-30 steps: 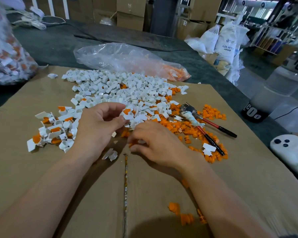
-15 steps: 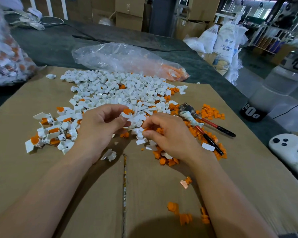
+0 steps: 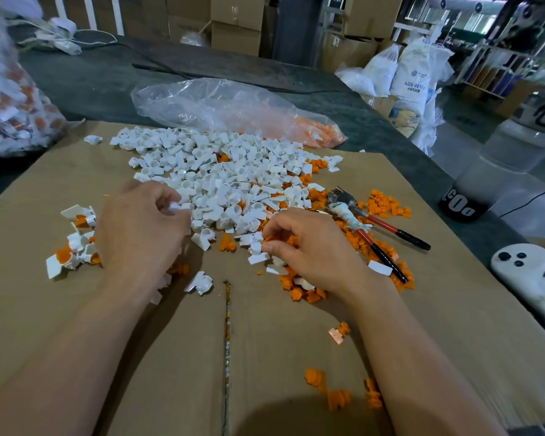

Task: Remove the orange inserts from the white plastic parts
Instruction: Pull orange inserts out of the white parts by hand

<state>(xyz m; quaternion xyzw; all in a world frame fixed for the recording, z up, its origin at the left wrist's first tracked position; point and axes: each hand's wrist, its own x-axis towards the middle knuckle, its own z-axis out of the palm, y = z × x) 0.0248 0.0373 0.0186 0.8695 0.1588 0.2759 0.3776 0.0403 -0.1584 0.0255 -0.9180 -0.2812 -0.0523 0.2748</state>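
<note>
Person works at a cardboard sheet [image 3: 76,325] spread over a dark table. Both bare forearms enter from 6 o'clock.

Left hand [image 3: 139,228], at 9 o'clock of sheet centre: fingers curled, thumb and fingertips pinching one white part [image 3: 174,209] at the near edge of the heap. Cannot tell whether an insert sits in it.

Right hand [image 3: 312,247], at 3 o'clock of centre: fingers curled, thumb and forefinger pinching a small orange insert [image 3: 266,238].

Heap of white parts [image 3: 221,174] fills the sheet from centre to 12 o'clock, a few orange bits showing through. Cluster of unprocessed parts [image 3: 76,243], white with orange seated in them, lies at 9 o'clock, partly hidden by the left hand. Loose orange inserts [image 3: 301,291] are scattered under and around the right hand, out to 3 o'clock. A few more lie at 5 o'clock beside the right forearm.

Pliers [image 3: 375,229], red-and-black handles, lie among the orange at 2 o'clock, head toward the heap.

Clear plastic bag [image 3: 221,105] at 12 o'clock, off the sheet, orange pieces in its right end. Second bag [image 3: 4,99], mixed white and orange, at 10 o'clock. White handheld device [image 3: 523,269] at the 3 o'clock edge.
</note>
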